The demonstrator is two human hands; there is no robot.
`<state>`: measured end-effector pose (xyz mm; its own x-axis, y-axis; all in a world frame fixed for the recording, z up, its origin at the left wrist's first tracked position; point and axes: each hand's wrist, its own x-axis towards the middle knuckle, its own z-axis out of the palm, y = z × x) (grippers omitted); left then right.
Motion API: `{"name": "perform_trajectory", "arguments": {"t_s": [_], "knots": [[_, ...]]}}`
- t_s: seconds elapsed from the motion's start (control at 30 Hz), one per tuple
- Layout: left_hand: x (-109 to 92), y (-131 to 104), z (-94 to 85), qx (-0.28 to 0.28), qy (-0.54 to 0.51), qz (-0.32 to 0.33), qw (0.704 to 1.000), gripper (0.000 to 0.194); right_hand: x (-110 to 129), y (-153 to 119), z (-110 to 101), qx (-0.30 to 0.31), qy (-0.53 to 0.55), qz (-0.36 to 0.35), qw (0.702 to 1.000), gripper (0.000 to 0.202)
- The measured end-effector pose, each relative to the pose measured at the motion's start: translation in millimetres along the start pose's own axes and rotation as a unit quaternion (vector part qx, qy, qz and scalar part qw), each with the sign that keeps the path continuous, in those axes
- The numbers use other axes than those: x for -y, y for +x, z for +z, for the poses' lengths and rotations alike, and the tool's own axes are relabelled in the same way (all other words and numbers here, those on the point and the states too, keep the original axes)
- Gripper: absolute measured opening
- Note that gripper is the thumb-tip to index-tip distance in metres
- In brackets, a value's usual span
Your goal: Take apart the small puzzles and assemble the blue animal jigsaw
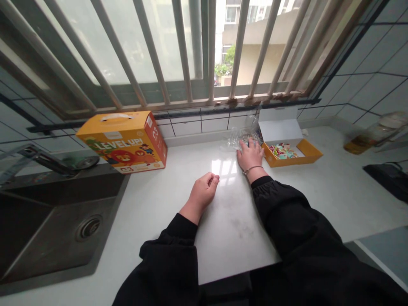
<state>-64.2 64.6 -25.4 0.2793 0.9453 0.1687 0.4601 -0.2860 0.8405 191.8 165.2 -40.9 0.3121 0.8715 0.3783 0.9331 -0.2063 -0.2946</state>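
My right hand (250,156) reaches to the back of the counter, its fingers spread over crumpled clear plastic wrapping (237,138). Just right of it stands an opened yellow box (291,160) with its white lid (280,123) tipped back. Inside lie many small colourful pieces (283,151), too small to make out. Nearer to me, my left hand (202,192) rests closed over the white counter, thumb against the curled fingers. Its palm is hidden, and I cannot see whether anything is in it.
A tall orange carton (127,144) with a handle stands at the back left, beside a dark sink (111,212) and its faucet (47,159). On the right are a glass jug (371,136) and a black object (387,178). A barred window (188,55) rises behind the counter (236,242).
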Motion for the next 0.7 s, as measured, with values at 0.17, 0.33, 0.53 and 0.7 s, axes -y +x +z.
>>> {"name": "perform_trajectory", "arguments": {"t_s": [0.17, 0.33, 0.53, 0.7], "knots": [[1.4, 1.7, 0.2, 0.004, -0.02, -0.017, 1.0, 0.038, -1.2, -2.4, -4.6, -0.005, 0.02, -0.026, 0.999, 0.041], [-1.3, 3.7, -0.5, 0.005, -0.03, -0.017, 0.999, 0.035, 22.2, -20.6, -9.8, 0.028, 0.047, -0.08, 0.995, 0.04], [-1.9, 5.8, -4.4, 0.003, -0.041, -0.046, 0.998, 0.023, 57.3, -50.7, -11.1, 0.062, 0.085, -0.186, 0.977, 0.047], [0.3, 4.0, -2.6, 0.009, -0.046, -0.047, 0.998, 0.027, 58.5, -54.0, -13.8, 0.098, 0.078, -0.184, 0.975, 0.056]]}}
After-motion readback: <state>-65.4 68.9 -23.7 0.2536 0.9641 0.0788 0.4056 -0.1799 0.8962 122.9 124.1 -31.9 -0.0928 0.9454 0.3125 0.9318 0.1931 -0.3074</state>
